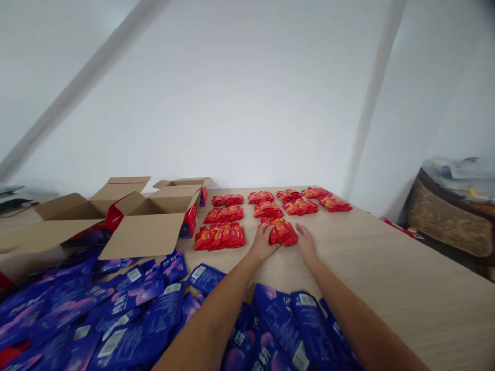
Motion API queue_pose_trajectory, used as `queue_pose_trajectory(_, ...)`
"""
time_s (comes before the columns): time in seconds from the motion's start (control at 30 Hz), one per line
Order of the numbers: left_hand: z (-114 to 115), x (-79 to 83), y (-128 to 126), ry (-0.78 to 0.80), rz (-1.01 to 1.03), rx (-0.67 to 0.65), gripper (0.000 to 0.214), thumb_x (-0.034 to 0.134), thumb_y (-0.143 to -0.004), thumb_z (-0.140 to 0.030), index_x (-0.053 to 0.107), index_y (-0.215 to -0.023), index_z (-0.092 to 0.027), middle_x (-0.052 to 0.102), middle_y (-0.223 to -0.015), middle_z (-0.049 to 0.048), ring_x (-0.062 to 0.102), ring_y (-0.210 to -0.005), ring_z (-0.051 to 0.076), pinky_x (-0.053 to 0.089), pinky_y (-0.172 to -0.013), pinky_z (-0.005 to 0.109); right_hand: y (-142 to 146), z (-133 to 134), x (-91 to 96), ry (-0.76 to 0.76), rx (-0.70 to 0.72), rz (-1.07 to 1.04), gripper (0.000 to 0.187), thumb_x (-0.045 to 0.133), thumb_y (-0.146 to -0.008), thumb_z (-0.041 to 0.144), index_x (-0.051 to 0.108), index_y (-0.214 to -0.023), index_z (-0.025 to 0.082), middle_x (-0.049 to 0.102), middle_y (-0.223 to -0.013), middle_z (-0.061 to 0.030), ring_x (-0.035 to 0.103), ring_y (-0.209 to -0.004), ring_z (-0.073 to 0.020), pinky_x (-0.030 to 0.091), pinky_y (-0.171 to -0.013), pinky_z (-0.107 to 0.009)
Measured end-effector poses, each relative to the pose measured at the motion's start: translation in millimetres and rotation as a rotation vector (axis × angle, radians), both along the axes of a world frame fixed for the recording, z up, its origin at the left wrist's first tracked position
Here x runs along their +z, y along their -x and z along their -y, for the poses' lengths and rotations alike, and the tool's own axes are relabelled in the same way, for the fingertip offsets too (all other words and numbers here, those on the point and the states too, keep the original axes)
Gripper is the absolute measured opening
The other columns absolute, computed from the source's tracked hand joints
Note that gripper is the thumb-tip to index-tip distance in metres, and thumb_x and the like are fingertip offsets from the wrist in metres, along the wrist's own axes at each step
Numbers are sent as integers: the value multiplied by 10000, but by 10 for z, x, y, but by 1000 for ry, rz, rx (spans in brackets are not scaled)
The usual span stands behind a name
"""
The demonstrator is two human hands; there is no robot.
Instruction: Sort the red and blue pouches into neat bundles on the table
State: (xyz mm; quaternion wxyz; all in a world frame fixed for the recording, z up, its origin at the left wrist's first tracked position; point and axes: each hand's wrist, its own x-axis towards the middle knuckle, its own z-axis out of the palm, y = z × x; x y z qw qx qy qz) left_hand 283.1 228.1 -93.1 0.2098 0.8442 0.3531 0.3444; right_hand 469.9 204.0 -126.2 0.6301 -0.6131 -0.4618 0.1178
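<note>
Now we press our left hand (263,242) and right hand (307,241), both open, gripping nothing, against the red sachet pile (284,232) between them, which an uneven squeeze could scatter.

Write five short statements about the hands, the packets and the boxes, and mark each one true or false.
1. The left hand and the right hand both touch the same red pile. True.
2. The blue pouches lie at the near edge of the table. True.
3. The boxes are taped shut. False: their flaps are open.
4. All the red packets lie in one heap. False: they lie in separate piles, set in rows.
5. The right hand holds a blue pouch. False: it rests against the red pile.
</note>
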Motion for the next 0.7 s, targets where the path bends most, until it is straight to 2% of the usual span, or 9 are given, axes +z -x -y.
queue_pose_trajectory(0.17, -6, 23, 10, -11, 10, 6, 798, 734, -591, -294, 406, -1316, -220, 375, -1354, 114, 315, -1287, 283, 263, -1080, 431, -1, -12, -24, -16, 6, -47, 603, 418, -554, 85, 574, -1133, 153, 645, -1128, -103, 591, -1071, -224, 443, -947, -382)
queue_pose_trajectory(0.4, -44, 2, 11, 16, 31, 56, 811, 735, -583, -300, 386, -1306, -187, 365, -1347, 128, 305, -1286, 286, 267, -1072, 432, 10, -2, 15, 1, -23, 2, 525, 407, -597, 78, 603, -1077, 158, 667, -1066, -97, 616, -986, -204, 462, -904, -362)
queue_pose_trajectory(0.63, -61, -41, -19, 10, 15, 86, 871, 739, -571, -388, 354, -1319, -163, 327, -1374, 156, 279, -1301, 307, 248, -1077, 448, 21, 61, 98, -11, -42, 182, 489, 363, -589, 67, 659, -965, 168, 671, -1036, -76, 576, -1016, -202, 394, -969, -369)
queue_pose_trajectory(0.7, -68, -41, -26, -4, -19, 80, 865, 731, -560, -358, 360, -1316, -158, 317, -1388, 154, 258, -1313, 311, 222, -1092, 447, 23, 79, 123, -14, -61, 225, 472, 354, -613, 75, 659, -963, 156, 658, -1056, -90, 554, -1040, -204, 374, -982, -364)
